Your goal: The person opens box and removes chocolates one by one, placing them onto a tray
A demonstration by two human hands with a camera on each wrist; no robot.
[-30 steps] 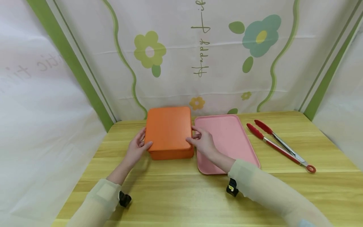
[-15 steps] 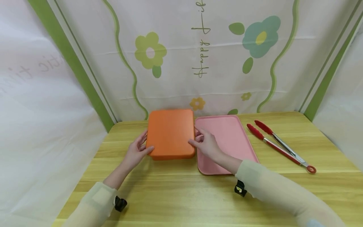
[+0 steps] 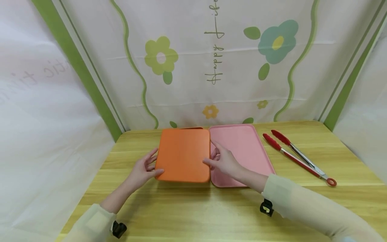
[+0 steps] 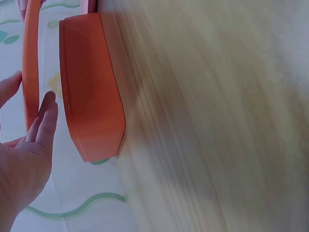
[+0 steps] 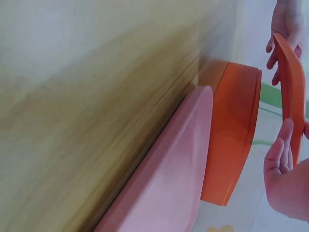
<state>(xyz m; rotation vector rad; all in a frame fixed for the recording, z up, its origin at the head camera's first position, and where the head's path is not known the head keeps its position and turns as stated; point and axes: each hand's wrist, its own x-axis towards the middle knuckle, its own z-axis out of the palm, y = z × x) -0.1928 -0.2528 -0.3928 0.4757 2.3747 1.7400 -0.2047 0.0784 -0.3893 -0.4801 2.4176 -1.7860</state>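
Both hands hold an orange square lid (image 3: 183, 155) in the air above an orange box (image 4: 91, 87). My left hand (image 3: 142, 173) pinches the lid's left edge, thumb on top and fingers beneath. On the opposite edge, my right hand (image 3: 225, 161) grips it the same way. In the left wrist view a gap shows between lid and box. The box stands on the table, its inside hidden; from the head only a sliver of its back rim shows behind the lid. Beside the box lies a pink tray (image 3: 242, 148), partly under my right hand and forearm.
Tongs with red tips (image 3: 297, 158) lie spread on the wooden table (image 3: 187, 215), right of the tray. A white cloth with printed flowers (image 3: 193, 60) hangs behind the table, and white sheets hang at both sides.
The lid has come up off the box and moved toward me, held in both hands. The tray and tongs have stayed in place.
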